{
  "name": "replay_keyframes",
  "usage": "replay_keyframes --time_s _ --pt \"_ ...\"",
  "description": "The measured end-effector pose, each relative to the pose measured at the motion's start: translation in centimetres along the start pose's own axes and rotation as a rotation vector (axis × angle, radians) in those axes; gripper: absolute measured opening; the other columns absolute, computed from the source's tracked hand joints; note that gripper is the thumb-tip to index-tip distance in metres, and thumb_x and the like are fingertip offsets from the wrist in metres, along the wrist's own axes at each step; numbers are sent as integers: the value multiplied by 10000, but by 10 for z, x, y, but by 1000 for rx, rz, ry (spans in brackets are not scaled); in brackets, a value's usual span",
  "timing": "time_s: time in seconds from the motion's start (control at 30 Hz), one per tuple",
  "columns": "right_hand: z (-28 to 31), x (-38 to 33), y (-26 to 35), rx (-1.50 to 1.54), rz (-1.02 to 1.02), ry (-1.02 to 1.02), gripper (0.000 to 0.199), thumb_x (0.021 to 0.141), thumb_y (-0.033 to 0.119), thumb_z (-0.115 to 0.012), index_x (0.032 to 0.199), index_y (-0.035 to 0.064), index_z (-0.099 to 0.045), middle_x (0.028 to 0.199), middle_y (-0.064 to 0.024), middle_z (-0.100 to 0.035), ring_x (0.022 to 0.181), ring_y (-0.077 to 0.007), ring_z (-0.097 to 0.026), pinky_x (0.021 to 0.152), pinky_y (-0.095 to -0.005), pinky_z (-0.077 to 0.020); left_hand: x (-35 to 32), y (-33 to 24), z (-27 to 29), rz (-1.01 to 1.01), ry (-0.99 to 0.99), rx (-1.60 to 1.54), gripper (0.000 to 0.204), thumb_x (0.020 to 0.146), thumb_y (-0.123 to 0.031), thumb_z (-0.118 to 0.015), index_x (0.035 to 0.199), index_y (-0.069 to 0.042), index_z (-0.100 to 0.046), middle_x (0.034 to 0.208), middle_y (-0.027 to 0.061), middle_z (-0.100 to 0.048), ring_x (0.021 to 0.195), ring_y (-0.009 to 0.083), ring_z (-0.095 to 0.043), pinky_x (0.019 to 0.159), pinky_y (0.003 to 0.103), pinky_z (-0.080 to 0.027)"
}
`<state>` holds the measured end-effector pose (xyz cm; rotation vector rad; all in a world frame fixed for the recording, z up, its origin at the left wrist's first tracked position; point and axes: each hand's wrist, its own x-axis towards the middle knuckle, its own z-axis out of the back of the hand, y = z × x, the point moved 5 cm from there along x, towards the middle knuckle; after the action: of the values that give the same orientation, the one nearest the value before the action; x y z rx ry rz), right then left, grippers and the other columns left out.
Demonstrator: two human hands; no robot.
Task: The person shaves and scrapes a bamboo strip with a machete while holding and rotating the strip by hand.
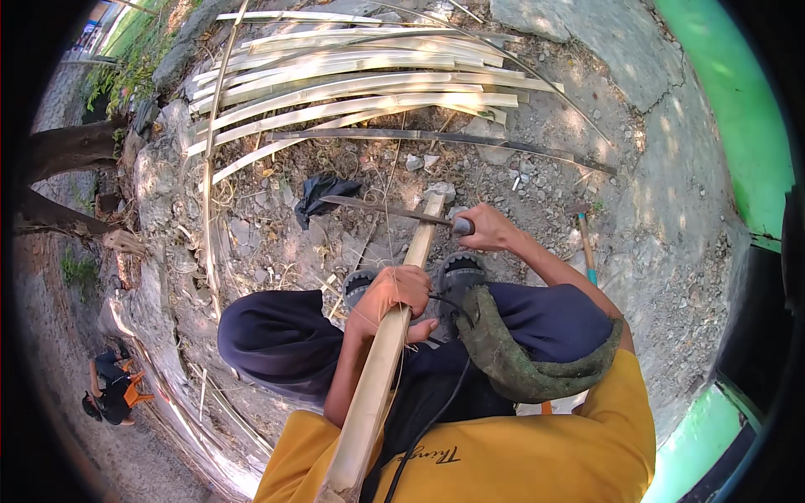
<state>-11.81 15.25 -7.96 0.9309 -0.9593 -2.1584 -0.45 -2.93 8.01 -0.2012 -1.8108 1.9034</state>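
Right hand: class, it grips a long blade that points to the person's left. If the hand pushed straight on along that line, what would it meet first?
Most likely the bamboo strip, which the blade in the right hand already crosses near its far end. The black rag lies beyond on the ground; depth there is unclear.

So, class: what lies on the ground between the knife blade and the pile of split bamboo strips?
In the head view, a long dark strip, stones and dry shavings lie there.
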Motion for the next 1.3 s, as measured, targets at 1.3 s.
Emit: replay_keyframes --time_s 1.3 --pt "-49 12 -48 217 -111 -357 283 749 246 -707 857 -11 -654 688 -149 -619 630 -273 -564 666 -418 -485 6 -3 1 -30 -18 -46 425 661 -104 -760 540 -51 -357 518 88 -354 521 319 -466 747 419 -514"
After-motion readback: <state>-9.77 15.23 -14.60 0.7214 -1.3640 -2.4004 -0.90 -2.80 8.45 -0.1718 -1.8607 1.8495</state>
